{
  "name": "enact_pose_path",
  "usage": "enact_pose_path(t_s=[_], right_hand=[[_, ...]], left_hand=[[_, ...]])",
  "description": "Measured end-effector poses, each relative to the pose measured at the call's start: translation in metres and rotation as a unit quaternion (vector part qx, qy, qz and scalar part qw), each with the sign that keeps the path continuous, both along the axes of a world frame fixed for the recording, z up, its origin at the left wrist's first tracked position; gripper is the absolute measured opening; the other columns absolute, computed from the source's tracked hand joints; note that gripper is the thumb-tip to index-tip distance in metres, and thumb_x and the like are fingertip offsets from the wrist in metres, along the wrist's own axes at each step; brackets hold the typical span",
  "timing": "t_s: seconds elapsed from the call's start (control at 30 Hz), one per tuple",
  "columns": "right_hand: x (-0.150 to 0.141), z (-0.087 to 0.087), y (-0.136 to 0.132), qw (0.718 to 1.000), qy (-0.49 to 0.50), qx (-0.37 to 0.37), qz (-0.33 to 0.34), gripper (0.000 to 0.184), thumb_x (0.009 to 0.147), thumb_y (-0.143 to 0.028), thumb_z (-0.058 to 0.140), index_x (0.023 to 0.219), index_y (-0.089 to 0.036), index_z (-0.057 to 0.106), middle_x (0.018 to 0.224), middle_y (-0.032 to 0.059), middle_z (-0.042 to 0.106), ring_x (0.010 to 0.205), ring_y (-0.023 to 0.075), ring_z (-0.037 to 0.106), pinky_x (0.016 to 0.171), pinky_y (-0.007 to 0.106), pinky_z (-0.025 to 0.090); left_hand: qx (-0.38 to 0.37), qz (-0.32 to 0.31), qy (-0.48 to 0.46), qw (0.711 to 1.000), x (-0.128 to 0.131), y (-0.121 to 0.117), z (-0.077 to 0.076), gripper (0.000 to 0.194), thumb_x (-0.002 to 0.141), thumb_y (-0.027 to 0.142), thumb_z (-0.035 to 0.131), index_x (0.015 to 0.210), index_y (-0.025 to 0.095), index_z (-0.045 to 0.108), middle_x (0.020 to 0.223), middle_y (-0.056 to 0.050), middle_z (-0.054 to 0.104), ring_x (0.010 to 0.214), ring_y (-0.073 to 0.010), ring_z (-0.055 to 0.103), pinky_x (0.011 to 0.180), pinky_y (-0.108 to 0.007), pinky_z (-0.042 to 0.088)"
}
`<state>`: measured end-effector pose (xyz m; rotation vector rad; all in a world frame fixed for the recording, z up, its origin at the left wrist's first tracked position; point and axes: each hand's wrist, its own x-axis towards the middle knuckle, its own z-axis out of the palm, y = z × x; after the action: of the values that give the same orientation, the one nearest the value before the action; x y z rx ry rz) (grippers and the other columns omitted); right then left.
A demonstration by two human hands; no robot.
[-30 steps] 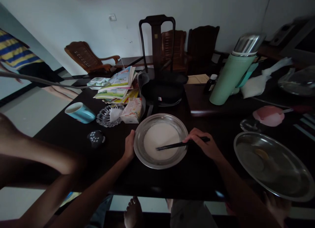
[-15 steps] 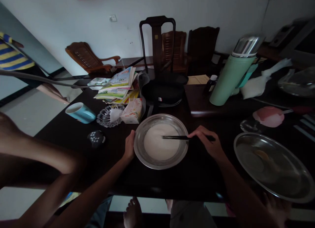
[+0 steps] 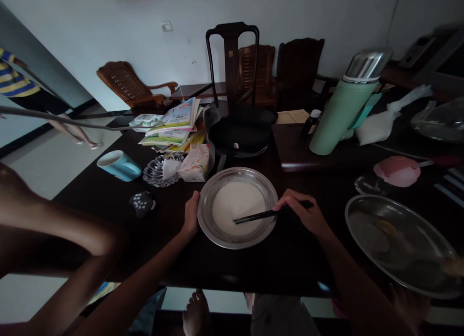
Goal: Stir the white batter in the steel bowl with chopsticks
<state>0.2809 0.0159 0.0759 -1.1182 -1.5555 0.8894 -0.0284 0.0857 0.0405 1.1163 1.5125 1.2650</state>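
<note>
A round metal bowl [image 3: 217, 234] holding a white batter [image 3: 235, 208] sits on the dark table [image 3: 290, 258] in front of me. My left hand [image 3: 191, 215] grips the bowl's left rim, fingers curled on the edge. My right hand [image 3: 304, 214] is closed on a pair of black chopsticks [image 3: 261, 215], whose tips dip into the batter near its lower right side.
A large metal pan [image 3: 402, 244] lies at the right. Behind the bowl are a tissue pack [image 3: 194, 163], glass dish [image 3: 157, 171], blue cup [image 3: 119, 165], stacked books [image 3: 170, 125], black bag [image 3: 241, 130] and green thermos [image 3: 344, 104]. Another person's arm [image 3: 54, 225] crosses the left foreground.
The chopstick tips swept from the lower part of the batter up to its upper middle, then back down to the lower right. My left hand stayed on the rim.
</note>
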Motion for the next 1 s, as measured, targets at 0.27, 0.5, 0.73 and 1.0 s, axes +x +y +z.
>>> enact_pose_path(t_s=[0.27, 0.5, 0.73, 1.0], right_hand=[[0.0005, -0.0014, 0.0005, 0.999, 0.009, 0.015, -0.042, 0.038, 0.097, -0.039, 0.047, 0.078, -0.023, 0.076, 0.077, 0.0038, 0.071, 0.076, 0.0179, 0.064, 0.077, 0.032, 0.049], [-0.0006, -0.0014, 0.0002, 0.999, -0.020, 0.033, -0.026, 0.029, 0.095, -0.038, 0.053, 0.086, -0.025, 0.078, 0.083, 0.0045, 0.071, 0.081, 0.0189, 0.064, 0.078, 0.033, 0.049], [-0.0011, -0.0012, -0.0002, 1.000, -0.018, 0.018, 0.010, 0.029, 0.094, -0.039, 0.054, 0.086, -0.025, 0.078, 0.084, 0.0044, 0.072, 0.083, 0.0196, 0.065, 0.080, 0.034, 0.049], [-0.0002, -0.0028, -0.0001, 1.000, 0.002, 0.010, 0.006, 0.032, 0.096, -0.038, 0.051, 0.084, -0.025, 0.077, 0.080, 0.0031, 0.072, 0.080, 0.0185, 0.065, 0.078, 0.033, 0.049]], left_hand=[[0.002, 0.002, 0.011, 1.000, 0.0003, -0.0005, 0.0003, 0.061, 0.060, 0.078, 0.059, 0.052, 0.019, 0.047, 0.052, 0.002, 0.047, 0.055, -0.0120, 0.038, 0.051, -0.026, 0.037], [-0.002, -0.002, -0.001, 1.000, 0.0009, -0.0007, 0.0000, 0.058, 0.064, 0.075, 0.059, 0.053, 0.019, 0.047, 0.052, 0.002, 0.047, 0.054, -0.0119, 0.039, 0.050, -0.026, 0.036], [-0.003, -0.009, -0.017, 1.000, -0.0020, 0.0010, -0.0054, 0.058, 0.062, 0.075, 0.062, 0.055, 0.018, 0.050, 0.052, 0.002, 0.048, 0.053, -0.0114, 0.039, 0.050, -0.026, 0.037], [-0.006, -0.002, -0.023, 1.000, 0.0002, 0.0003, -0.0013, 0.060, 0.059, 0.076, 0.062, 0.053, 0.018, 0.049, 0.051, 0.003, 0.047, 0.053, -0.0108, 0.038, 0.050, -0.026, 0.037]])
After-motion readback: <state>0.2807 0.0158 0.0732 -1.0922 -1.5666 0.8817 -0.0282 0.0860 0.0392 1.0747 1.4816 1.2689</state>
